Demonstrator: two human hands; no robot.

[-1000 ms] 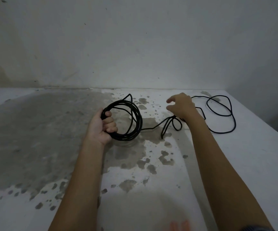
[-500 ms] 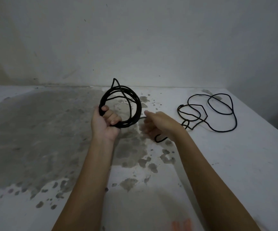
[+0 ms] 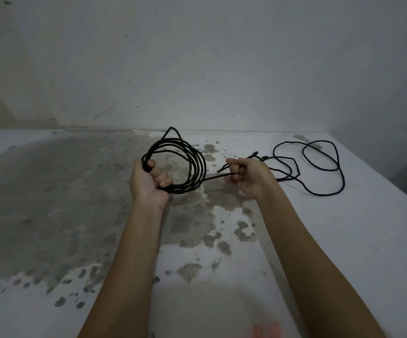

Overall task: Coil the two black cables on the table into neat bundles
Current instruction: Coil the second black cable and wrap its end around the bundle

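Observation:
My left hand (image 3: 150, 182) grips a round coil of black cable (image 3: 192, 164) made of several loops and holds it upright above the table. A short straight strand runs from the coil's lower right to my right hand (image 3: 248, 178), which pinches that strand with curled fingers. Behind my right hand, loose black cable (image 3: 319, 164) lies in wide untidy loops on the table at the far right. Whether those loops belong to the same cable or a second one, I cannot tell.
The white table (image 3: 344, 240) has a large grey worn patch (image 3: 51, 191) across its left and middle. A pale wall stands right behind the table's far edge. The table's right edge runs diagonally at the far right.
My left hand lifted the coil off the table. My right hand left the loose loops at the far right, came toward the coil and closed on the strand beside it.

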